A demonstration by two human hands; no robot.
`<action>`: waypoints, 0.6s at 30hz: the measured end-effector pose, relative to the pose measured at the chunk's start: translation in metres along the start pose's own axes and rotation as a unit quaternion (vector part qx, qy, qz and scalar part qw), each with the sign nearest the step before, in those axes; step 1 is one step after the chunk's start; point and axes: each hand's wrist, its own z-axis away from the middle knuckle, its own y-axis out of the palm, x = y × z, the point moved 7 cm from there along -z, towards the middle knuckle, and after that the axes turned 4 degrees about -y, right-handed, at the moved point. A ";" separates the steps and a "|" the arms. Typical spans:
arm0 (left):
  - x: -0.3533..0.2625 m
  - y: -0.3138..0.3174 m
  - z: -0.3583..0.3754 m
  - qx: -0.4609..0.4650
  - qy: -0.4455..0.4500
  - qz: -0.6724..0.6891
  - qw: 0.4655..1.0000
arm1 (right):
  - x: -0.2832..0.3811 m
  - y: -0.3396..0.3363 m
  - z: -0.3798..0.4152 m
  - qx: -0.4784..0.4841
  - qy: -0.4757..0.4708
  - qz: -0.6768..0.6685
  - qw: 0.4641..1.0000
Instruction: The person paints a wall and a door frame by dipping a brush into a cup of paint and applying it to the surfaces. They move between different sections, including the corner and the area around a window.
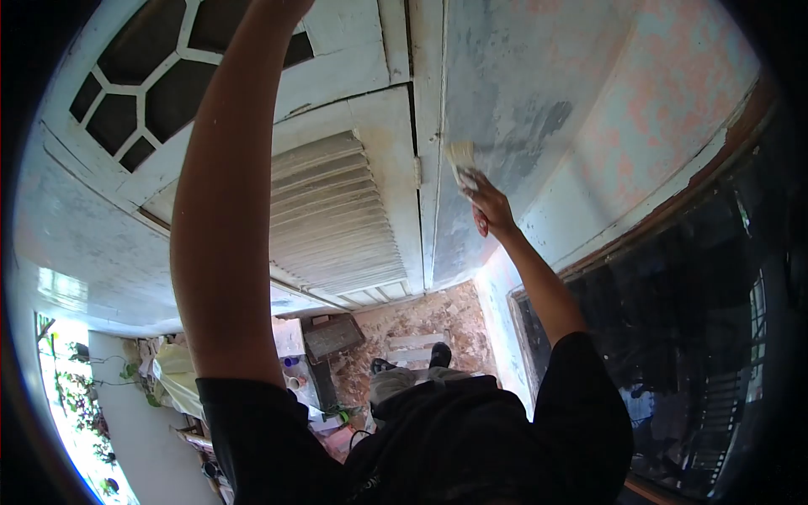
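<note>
In the head view, my right hand [491, 205] is closed around the handle of a paintbrush [460, 155]. Pale bristles point upward and lie at the grey, patchy wall [497, 109], close to the white door frame [430, 135]; whether they press on it is hard to tell. My left arm [227, 202] stretches up past the louvred door panel [337, 210], and its hand is cut off by the top edge. Left of that arm is a white lattice [140, 88] with dark openings.
A dark window [673, 311] with a worn wooden frame runs along the right. Below are my feet [439, 355] above a stained floor [471, 320]. Boxes and clutter, including a dark box [333, 338], stand at lower left, near a yellowish cloth [178, 379].
</note>
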 end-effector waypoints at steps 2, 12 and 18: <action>0.008 0.003 0.016 0.010 -0.020 -0.007 1.000 | -0.019 0.005 0.028 0.039 0.220 -0.133 0.966; 0.100 0.043 0.218 -0.024 -0.153 0.000 0.988 | 0.146 -0.123 -0.015 -0.120 -0.046 -0.060 0.990; 0.137 0.095 0.342 -0.038 -0.189 0.017 0.981 | 0.250 -0.128 -0.021 -0.078 -0.033 -0.167 0.982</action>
